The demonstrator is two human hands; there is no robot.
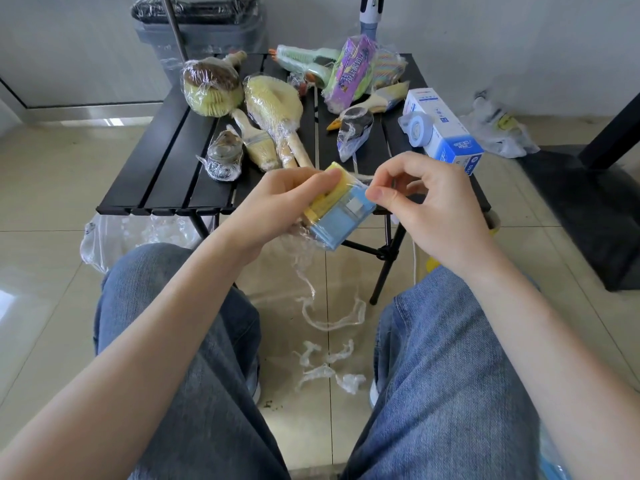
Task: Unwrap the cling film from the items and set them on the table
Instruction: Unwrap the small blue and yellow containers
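Note:
My left hand (277, 206) grips a blue box with a yellow sponge (337, 213), held above the near edge of the black slatted table (166, 161). My right hand (426, 209) pinches the cling film (363, 183) at the box's upper right corner. A loose tail of film (304, 271) hangs from under the box. Several wrapped items lie on the table: a round brush (211, 88), a long yellow brush (273, 105), a small jar (223, 157), a purple packet (353, 72).
A white and blue carton (446, 133) and a tape roll (417, 128) sit at the table's right edge. Torn film scraps (329, 368) lie on the tiled floor between my knees. A grey bin (201, 29) stands behind the table, a plastic bag (104, 240) under its left side.

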